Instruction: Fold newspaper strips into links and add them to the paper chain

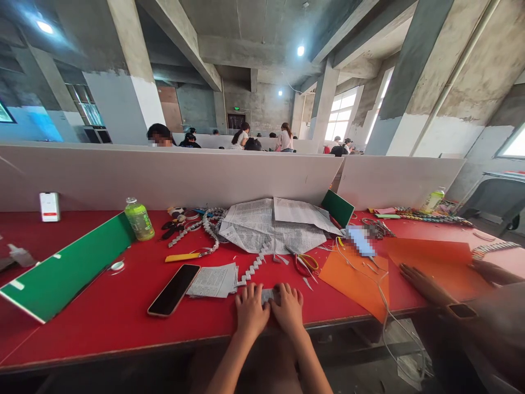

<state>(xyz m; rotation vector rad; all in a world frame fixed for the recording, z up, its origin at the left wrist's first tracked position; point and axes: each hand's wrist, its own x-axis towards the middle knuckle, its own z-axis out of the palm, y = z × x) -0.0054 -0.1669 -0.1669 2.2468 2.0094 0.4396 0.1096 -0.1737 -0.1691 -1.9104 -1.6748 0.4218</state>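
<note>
Both of my hands rest at the front edge of the red table (123, 334). Under the fingers of my left hand (251, 309) and my right hand (288, 306) lies a small piece of printed paper (267, 295), pressed on the tabletop and partly hidden. The fingers of each hand are bent over it, and its edges are covered. Just beyond my left hand, a folded zigzag paper chain (252, 269) runs toward large printed sheets (262, 224). A stack of cut printed paper (213, 280) lies left of the chain.
A black phone (174, 290) lies left of the stack. Yellow-handled scissors (307, 264) are beyond my right hand. A green board (74, 262) and a green bottle (139, 219) stand left. At right, another person's hands (426, 282) touch orange paper (435, 262); a white cable (383, 295) hangs over the edge.
</note>
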